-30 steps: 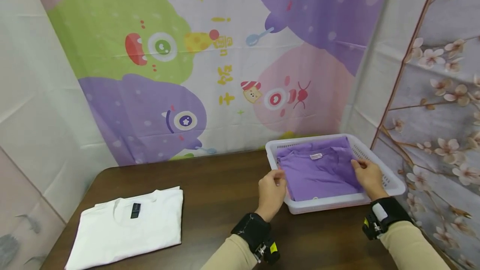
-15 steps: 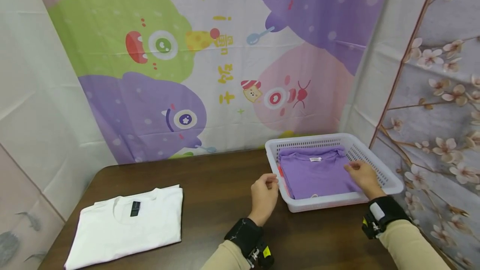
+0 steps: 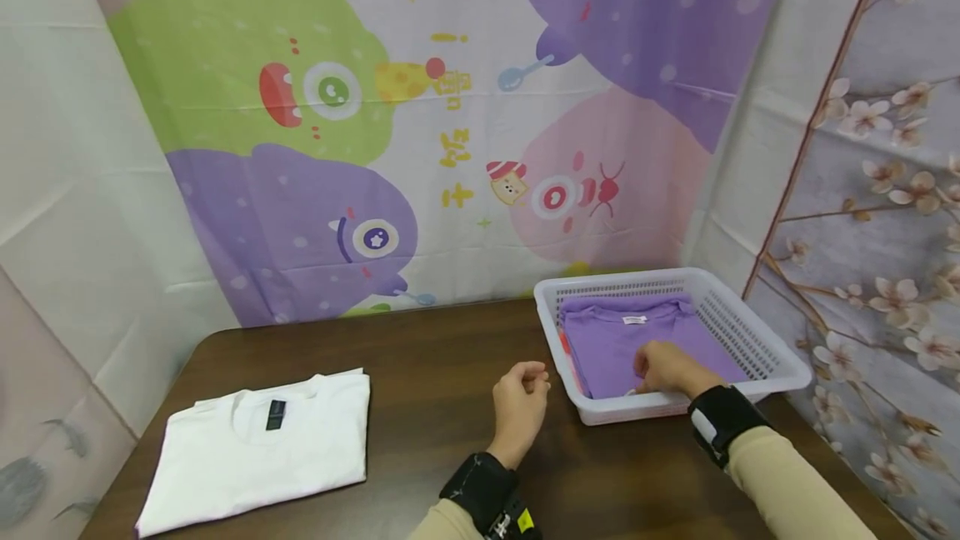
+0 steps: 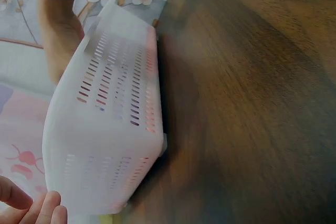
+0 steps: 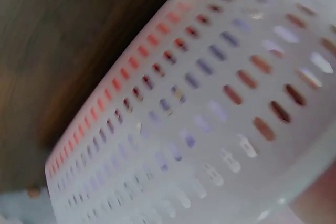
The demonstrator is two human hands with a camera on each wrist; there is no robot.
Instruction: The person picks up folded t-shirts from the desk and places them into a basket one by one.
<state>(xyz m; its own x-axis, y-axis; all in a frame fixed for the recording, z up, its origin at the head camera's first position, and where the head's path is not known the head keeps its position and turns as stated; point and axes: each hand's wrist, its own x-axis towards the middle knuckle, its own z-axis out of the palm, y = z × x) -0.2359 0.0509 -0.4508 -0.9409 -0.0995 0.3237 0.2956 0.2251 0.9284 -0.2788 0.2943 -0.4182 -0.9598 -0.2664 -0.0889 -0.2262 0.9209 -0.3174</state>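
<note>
A purple T-shirt [image 3: 611, 352] lies folded flat in a white plastic basket [image 3: 551, 319], its neck label toward the back. My right hand [image 3: 667, 369] is inside the basket's front rim, bent-fingered over the front part of the shirt. Its thumb is mostly hidden, and no cloth appears lifted. Left of the basket, my left hand [image 3: 520, 407] hovers above the table with loosely curled fingers and nothing in them. The left wrist view shows the fingertips [image 4: 46, 211] of that hand beside the basket's slotted wall [image 4: 113, 87].
A folded white T-shirt [image 3: 262, 448] with a dark label lies on the left of the brown wooden table [image 3: 435, 373]. Something red [image 3: 567, 348] shows beneath the purple shirt at the basket's left side. Printed curtains [image 3: 465, 257] hang behind the table and at both sides.
My right hand has moved left and nearer from the purple T-shirt's right side to its front. My left hand has drawn back from the basket's left rim. The shirt's back part now lies lower and flatter.
</note>
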